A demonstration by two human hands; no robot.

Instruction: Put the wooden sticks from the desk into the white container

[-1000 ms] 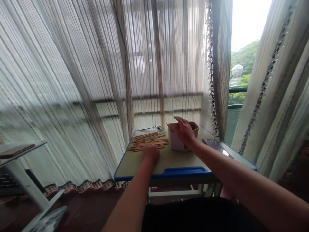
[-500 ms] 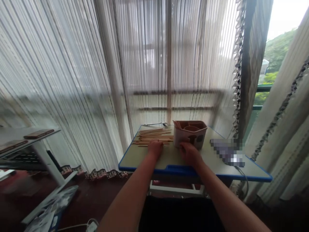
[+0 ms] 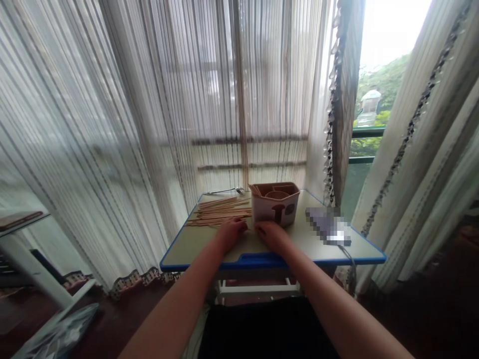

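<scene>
Handle thin wooden sticks (image 3: 221, 212) as probably light, stiff and snappable; grasp mid-length. Cannot tell pinching from mere curling at left hand (image 3: 229, 233) or right hand (image 3: 272, 234).

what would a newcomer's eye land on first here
Tall striped curtains fill most of the background, behind a blue-edged table. On it, a pale bin with a mushroom-like print stands right of many thin sticks. The left hand is at their near edge, the right before the bin.
</scene>
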